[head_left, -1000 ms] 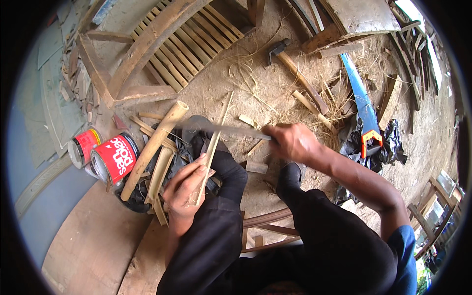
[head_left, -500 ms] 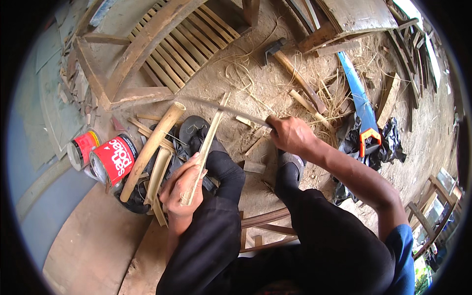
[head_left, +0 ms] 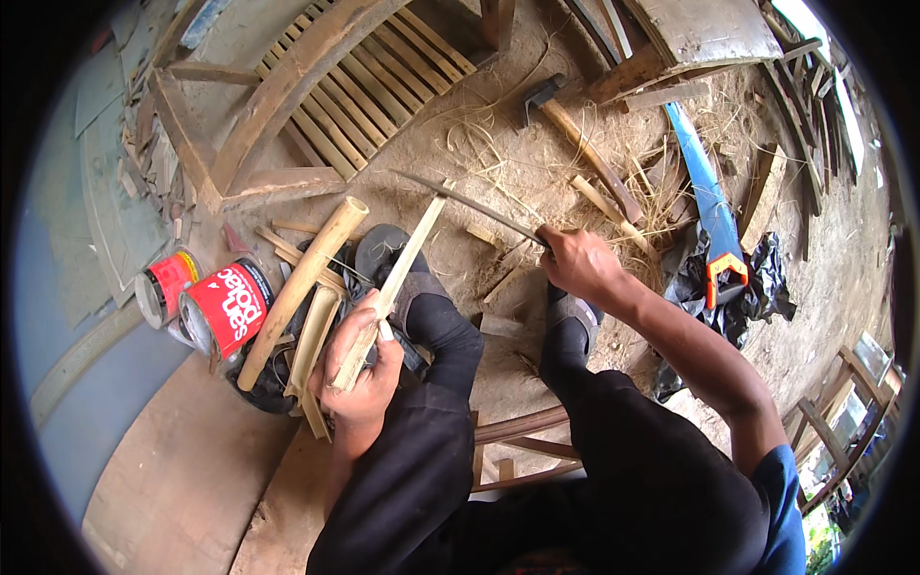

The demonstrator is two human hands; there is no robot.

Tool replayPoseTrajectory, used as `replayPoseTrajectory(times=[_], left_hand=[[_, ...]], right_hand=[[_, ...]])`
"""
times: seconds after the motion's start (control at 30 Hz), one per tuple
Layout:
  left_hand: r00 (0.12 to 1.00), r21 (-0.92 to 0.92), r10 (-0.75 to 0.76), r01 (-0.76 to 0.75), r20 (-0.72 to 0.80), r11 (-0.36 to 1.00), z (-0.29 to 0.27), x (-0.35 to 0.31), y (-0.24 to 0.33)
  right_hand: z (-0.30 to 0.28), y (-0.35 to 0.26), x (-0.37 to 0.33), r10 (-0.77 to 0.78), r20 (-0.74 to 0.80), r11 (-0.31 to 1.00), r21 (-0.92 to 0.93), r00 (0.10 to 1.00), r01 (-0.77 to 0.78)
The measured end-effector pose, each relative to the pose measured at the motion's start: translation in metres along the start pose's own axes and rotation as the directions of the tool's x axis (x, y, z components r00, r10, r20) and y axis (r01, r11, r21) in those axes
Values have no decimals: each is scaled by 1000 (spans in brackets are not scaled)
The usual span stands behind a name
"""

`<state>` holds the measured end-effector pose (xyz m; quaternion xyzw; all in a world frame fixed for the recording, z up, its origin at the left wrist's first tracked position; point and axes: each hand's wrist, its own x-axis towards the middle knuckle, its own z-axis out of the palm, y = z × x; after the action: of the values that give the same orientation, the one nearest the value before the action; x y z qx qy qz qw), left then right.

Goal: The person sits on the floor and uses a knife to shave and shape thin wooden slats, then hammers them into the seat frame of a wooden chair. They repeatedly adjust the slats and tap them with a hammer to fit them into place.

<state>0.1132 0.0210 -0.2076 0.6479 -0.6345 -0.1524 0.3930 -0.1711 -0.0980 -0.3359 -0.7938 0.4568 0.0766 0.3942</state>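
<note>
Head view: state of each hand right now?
Left hand: closed around a pale split bamboo strip.
Right hand: closed on the handle of a long curved dark blade.

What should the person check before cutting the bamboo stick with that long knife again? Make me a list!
1. Left hand grips the bamboo strip firmly: ok.
2. Right hand closed on the curved blade handle: ok.
3. Blade edge meets the strip's far tip, away from fingers: ok.
4. Shoe under the strip, clear of the blade's path: cannot tell.
5. Blade sharp: cannot tell.
</note>
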Motion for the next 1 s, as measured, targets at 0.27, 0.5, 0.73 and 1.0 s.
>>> replayPoseTrajectory(times=[0.27, 0.5, 0.73, 1.0], left_hand=[[999, -49, -39, 39, -9, 998, 0, -2, -1], [999, 18, 10, -10, 35, 1000, 0, -5, -1], [999, -29, -43, 43, -11, 999, 2, -7, -1], [1000, -16, -14, 14, 3, 1000, 3, -4, -1]], right_hand=[[2, 9, -5, 45, -4, 999, 7, 999, -45], [-23, -59, -34, -245, 9, 943, 234, 970, 236], [-22, -71, -10, -143, -6, 985, 100, 990, 143], [-24, -62, -10, -95, -91, 995, 24, 991, 97]])
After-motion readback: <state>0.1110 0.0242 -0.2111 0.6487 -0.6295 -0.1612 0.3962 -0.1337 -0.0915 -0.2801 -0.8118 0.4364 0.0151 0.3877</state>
